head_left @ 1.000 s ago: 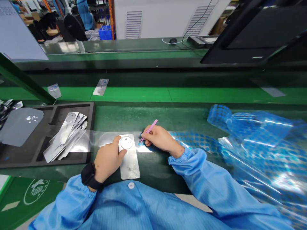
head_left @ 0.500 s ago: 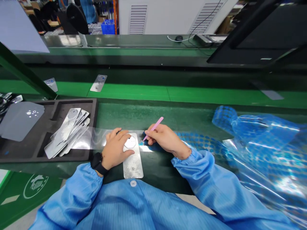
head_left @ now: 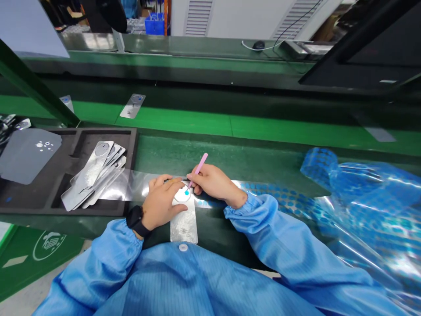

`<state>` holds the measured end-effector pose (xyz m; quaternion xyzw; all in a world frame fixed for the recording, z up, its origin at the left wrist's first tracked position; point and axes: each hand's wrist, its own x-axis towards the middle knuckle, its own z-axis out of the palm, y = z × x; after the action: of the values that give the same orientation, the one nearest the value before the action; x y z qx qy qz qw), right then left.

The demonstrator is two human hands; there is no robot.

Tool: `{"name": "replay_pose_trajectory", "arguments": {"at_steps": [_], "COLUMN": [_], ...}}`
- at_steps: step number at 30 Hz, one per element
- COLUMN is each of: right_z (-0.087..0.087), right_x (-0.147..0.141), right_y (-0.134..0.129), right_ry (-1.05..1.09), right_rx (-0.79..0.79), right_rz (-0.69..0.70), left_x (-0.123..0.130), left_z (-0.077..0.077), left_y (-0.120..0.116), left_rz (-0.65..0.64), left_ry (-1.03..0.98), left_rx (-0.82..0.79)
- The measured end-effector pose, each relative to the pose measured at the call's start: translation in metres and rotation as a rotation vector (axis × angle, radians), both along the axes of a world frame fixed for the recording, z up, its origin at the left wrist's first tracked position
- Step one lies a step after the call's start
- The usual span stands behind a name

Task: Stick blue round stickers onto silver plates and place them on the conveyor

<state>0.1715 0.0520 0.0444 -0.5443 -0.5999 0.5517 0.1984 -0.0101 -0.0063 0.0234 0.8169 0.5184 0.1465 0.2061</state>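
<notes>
A silver plate [head_left: 184, 224] with a round white area near its top lies in front of me. My left hand [head_left: 161, 202] rests over its upper left edge, fingers apart. Pink tweezers [head_left: 201, 163] are pinched in my right hand [head_left: 213, 182], their tip at a small blue dot [head_left: 187, 192] on the plate's round area. A clear film strip with rows of blue dots [head_left: 272, 192] runs beneath and to the right of the hands.
At the left, a dark tray [head_left: 131, 149] holds a pile of silver plates [head_left: 94, 175] and a grey sheet [head_left: 29, 156]. Crumpled blue-dotted film [head_left: 368, 184] covers the right side. One plate [head_left: 133, 106] lies on the green strip behind. A black monitor [head_left: 378, 48] overhangs the back right.
My right hand has moved left with the tweezers, from the film strip beside the plate onto its round area. A blue dot now shows there. The camera view has shifted slightly.
</notes>
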Motion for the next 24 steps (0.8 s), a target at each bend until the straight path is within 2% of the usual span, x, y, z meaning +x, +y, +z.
{"name": "replay_pose_trajectory", "arguments": {"at_steps": [7,24], "right_z": [-0.002,-0.012], "right_x": [-0.001,0.001], "right_y": [-0.001,-0.004], "right_ry": [0.023,0.006], "right_rx": [-0.01,0.055], "right_rz": [-0.042,-0.043], "left_x": [0.0,-0.001], "left_z": [0.0,0.0], "left_y": [0.0,0.0], "left_rz": [-0.008,-0.054], "left_ry": [-0.007,0.026], "left_rx": [0.004,0.03]}}
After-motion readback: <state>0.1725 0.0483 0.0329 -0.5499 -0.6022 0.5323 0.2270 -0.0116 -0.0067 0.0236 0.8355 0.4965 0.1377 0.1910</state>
